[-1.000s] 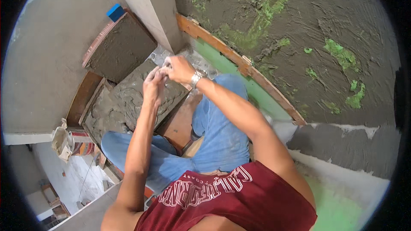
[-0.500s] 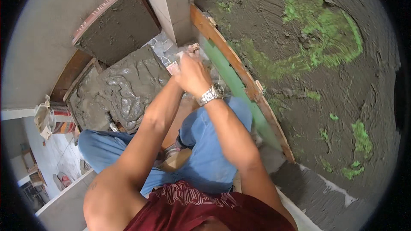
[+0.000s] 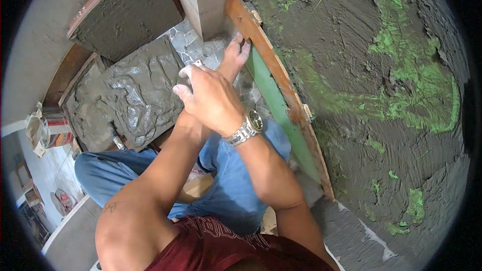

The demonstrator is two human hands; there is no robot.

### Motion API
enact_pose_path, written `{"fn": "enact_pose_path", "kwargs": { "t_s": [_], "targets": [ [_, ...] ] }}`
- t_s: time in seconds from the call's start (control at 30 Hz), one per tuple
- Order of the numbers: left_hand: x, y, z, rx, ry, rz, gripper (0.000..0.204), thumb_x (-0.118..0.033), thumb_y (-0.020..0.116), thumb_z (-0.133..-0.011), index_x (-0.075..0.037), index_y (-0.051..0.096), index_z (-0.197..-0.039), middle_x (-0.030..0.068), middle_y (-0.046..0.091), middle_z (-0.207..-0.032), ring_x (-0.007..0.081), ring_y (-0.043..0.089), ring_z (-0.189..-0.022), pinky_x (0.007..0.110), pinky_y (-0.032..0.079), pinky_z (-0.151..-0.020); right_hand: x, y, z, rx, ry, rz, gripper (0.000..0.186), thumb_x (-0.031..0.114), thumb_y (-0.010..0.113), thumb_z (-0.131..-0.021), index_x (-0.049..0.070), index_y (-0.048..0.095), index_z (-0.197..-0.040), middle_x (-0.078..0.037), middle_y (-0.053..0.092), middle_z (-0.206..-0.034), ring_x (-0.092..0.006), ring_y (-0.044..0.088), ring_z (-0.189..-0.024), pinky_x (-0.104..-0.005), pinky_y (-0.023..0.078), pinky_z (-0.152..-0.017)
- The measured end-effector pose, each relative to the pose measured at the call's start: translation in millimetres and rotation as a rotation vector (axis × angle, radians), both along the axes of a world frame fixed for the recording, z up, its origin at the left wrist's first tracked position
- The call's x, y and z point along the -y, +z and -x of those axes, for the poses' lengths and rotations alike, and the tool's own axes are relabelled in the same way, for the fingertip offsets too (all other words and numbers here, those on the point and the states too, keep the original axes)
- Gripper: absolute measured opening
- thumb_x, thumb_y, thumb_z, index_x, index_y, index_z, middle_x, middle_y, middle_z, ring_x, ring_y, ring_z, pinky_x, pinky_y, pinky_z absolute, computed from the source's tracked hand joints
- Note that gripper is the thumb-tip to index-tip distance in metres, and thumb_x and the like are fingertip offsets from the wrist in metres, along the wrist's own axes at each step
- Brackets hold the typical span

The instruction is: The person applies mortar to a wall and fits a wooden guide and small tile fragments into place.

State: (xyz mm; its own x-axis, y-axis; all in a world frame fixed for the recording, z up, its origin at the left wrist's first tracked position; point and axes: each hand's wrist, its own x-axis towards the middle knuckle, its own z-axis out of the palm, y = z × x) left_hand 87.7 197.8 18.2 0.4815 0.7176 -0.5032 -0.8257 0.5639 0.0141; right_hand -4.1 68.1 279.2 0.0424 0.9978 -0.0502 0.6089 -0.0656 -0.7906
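My forearms cross. My left hand (image 3: 237, 54) reaches out furthest, its pale-dusted fingers stretched and apart beside the upper part of a wooden board (image 3: 281, 82); contact with the board cannot be made out. Over my left forearm lies my right hand (image 3: 208, 100), a metal watch (image 3: 247, 126) on its wrist. Its whitened thumb and finger are spread apart. A small pale tip beyond its knuckles may be a fingertip; I cannot tell. Below the board's edge runs a green strip (image 3: 268, 84). To the left, wet grey mortar (image 3: 135, 88) fills a shallow wooden-sided tray.
A mortar-coated slab (image 3: 128, 12) leans at the far left, near a pale pillar (image 3: 208, 2). Mortar with green patches (image 3: 391, 85) covers the right side. A tool handle (image 3: 116, 135) sticks out of the tray's mortar. A bag-topped bucket (image 3: 52, 125) stands at left.
My hands, close together before, have separated: the left has stretched forward toward the board, and the right has drawn back over the left forearm. The view has shifted slightly.
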Motion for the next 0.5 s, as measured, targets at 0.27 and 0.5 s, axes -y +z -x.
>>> {"fn": "enact_pose_path", "kwargs": {
  "t_s": [0.27,0.5],
  "targets": [
    [-7,7,3,0.089,0.006,-0.142,0.029,-0.003,0.056,-0.093,-0.001,0.058,-0.122,0.0109,0.061,-0.114,0.0236,0.059,-0.104,0.033,0.050,-0.095,-6,-6,5,-0.011,0.044,0.017,0.029,0.019,0.068,-0.084,-0.004,0.063,-0.102,-0.025,0.067,-0.089,-0.0391,0.066,-0.087,-0.0440,0.051,-0.077],
    [-6,10,-1,0.076,-0.047,-0.155,0.035,-0.001,0.056,-0.091,-0.002,0.055,-0.126,0.0102,0.060,-0.120,0.0232,0.058,-0.109,0.033,0.048,-0.099,-5,-3,2,0.018,0.045,0.123,0.029,0.019,0.068,-0.084,-0.003,0.063,-0.101,-0.025,0.067,-0.086,-0.0400,0.066,-0.084,-0.0444,0.052,-0.076]
  ]
}}
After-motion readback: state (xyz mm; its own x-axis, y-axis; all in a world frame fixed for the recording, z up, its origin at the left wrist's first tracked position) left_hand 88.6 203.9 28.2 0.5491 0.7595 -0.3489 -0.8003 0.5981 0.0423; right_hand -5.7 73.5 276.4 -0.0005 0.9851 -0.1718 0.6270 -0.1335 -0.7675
